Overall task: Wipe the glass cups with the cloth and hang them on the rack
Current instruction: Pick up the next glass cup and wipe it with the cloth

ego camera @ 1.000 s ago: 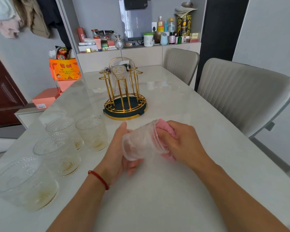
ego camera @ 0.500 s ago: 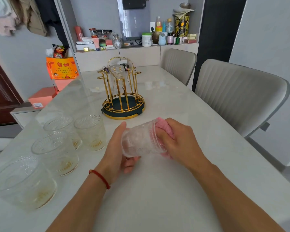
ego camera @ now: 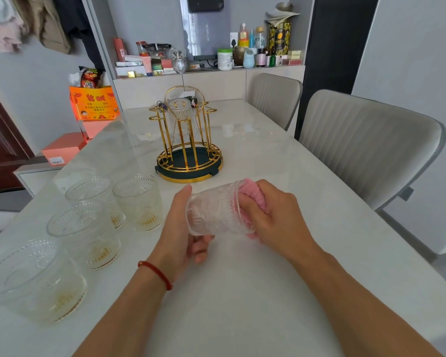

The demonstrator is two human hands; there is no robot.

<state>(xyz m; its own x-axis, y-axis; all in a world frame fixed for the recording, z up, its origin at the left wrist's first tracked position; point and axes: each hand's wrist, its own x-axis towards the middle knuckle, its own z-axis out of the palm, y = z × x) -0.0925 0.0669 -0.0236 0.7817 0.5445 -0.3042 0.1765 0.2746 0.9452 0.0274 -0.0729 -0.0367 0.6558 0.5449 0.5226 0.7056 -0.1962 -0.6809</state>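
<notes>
I'm at home, in my dining room: a pale table [ego camera: 242, 292] with padded chairs [ego camera: 366, 143], a sideboard [ego camera: 209, 85] crowded with bottles and jars, clothes [ego camera: 36, 21] hanging by the door [ego camera: 0, 140].

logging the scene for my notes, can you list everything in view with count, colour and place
held glass cup: 1, clear, on its side between the hands above the table
cloth: 1, pink, stuffed into the held cup's mouth
standing glass cups: 4, clear, upright on the table's left side
rack: 1, gold with dark green base, table centre
hung cup: 1, clear, upside down on the rack
table: 1, pale marble
chairs: 2, grey, along the table's right side
boxes: several, orange and pink, left of the table
shelf clutter: many bottles and jars, mixed colours, back counter
bracelet: 1, red, left wrist
left hand: grips the cup's base
right hand: grips the cloth
</notes>
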